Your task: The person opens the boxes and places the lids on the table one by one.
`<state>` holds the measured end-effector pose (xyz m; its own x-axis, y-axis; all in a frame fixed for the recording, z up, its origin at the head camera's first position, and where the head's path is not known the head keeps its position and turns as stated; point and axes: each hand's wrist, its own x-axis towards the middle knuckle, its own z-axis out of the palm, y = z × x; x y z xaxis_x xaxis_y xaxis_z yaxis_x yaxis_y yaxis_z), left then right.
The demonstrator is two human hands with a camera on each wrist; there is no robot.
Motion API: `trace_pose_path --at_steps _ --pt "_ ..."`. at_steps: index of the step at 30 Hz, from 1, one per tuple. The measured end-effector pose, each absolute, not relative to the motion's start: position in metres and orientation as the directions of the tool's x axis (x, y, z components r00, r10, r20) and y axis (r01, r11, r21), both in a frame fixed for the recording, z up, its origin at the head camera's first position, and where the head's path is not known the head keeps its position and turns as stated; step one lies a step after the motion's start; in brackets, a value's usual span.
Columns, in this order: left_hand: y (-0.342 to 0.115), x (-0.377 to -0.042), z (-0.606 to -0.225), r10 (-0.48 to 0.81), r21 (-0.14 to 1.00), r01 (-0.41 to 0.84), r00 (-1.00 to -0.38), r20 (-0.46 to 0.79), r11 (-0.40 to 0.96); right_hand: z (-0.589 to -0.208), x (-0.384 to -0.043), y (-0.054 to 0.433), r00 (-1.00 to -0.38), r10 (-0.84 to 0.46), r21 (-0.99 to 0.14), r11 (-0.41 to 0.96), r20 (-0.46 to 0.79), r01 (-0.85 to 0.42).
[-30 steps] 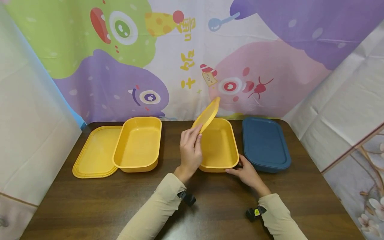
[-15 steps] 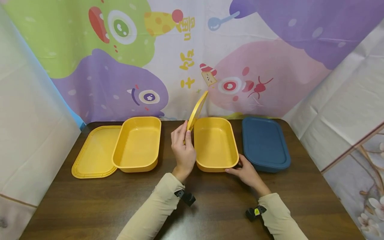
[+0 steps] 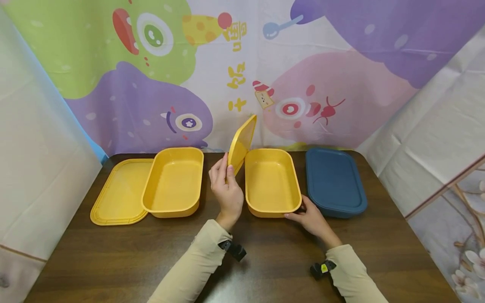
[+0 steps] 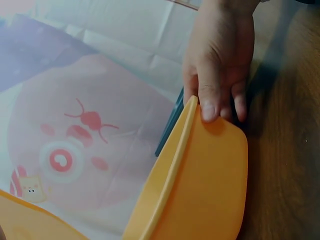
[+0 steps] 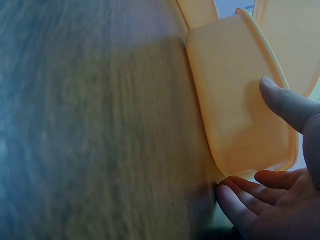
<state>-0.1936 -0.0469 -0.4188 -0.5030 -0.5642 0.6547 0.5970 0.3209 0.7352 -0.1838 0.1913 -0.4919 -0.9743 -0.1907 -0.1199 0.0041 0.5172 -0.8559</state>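
Observation:
My left hand (image 3: 229, 194) pinches a yellow lid (image 3: 241, 142) by its near edge, thumb on one side and fingers on the other. The lid stands tilted up, just left of a yellow food container (image 3: 273, 181) that is uncovered. Around the near right corner of this container is my right hand (image 3: 313, 219). In the right wrist view its thumb lies against the front wall (image 5: 235, 100), while the fingers reach along the adjoining side, low near the table. The left wrist view catches only part of the lid (image 4: 30, 220) at its lower left.
Farther left stands a second open yellow container (image 3: 175, 181), partly over its yellow lid (image 3: 119, 195), which lies flat. A lidded dark blue container (image 3: 335, 181) stands on the right. A printed curtain (image 3: 235, 130) hangs behind the brown table (image 3: 273, 265).
My left hand has carried the lid left, from over the container to beside it, and turned its face. My right hand has stayed at the corner.

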Motion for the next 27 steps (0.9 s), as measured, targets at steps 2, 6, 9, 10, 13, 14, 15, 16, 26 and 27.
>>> trace_pose_path --at_steps 2,6,9,10,13,14,15,16,26,27 --pt "-0.048 -0.194 -0.42 -0.586 0.738 0.598 -0.491 0.645 0.312 -0.492 -0.183 0.191 -0.974 -0.189 -0.852 0.523 -0.125 0.007" --pt "-0.051 -0.194 -0.421 -0.606 0.742 0.601 -0.482 0.633 0.297 -0.493 -0.182 0.191 -0.974 -0.188 -0.847 0.531 -0.125 0.006" --pt "-0.053 -0.193 -0.422 -0.618 0.755 0.595 -0.491 0.614 0.278 -0.493 -0.182 0.191 -0.974 -0.191 -0.845 0.535 -0.119 -0.002" --pt "-0.053 -0.193 -0.423 -0.623 0.761 0.592 -0.497 0.604 0.266 -0.493 -0.182 0.191 -0.975 -0.191 -0.845 0.535 -0.117 -0.003" --pt "-0.054 -0.191 -0.423 -0.635 0.78 0.578 -0.515 0.575 0.238 -0.493 -0.183 0.191 -0.975 -0.192 -0.846 0.533 -0.114 -0.006" --pt "-0.054 -0.19 -0.423 -0.638 0.786 0.574 -0.521 0.567 0.23 -0.493 -0.183 0.191 -0.975 -0.19 -0.848 0.529 -0.116 -0.002" --pt "-0.054 -0.189 -0.424 -0.64 0.79 0.57 -0.525 0.561 0.225 -0.493 -0.183 0.191 -0.975 -0.188 -0.849 0.528 -0.117 0.0" --pt "-0.054 -0.189 -0.424 -0.642 0.795 0.565 -0.53 0.554 0.22 -0.493 -0.183 0.191 -0.975 -0.186 -0.851 0.526 -0.12 0.005" --pt "-0.057 -0.185 -0.429 -0.654 0.81 0.556 -0.545 0.525 0.187 -0.492 -0.182 0.19 -0.975 -0.187 -0.851 0.526 -0.12 0.004" --pt "-0.057 -0.185 -0.429 -0.655 0.808 0.558 -0.543 0.526 0.187 -0.492 -0.182 0.19 -0.975 -0.188 -0.85 0.527 -0.119 0.002"
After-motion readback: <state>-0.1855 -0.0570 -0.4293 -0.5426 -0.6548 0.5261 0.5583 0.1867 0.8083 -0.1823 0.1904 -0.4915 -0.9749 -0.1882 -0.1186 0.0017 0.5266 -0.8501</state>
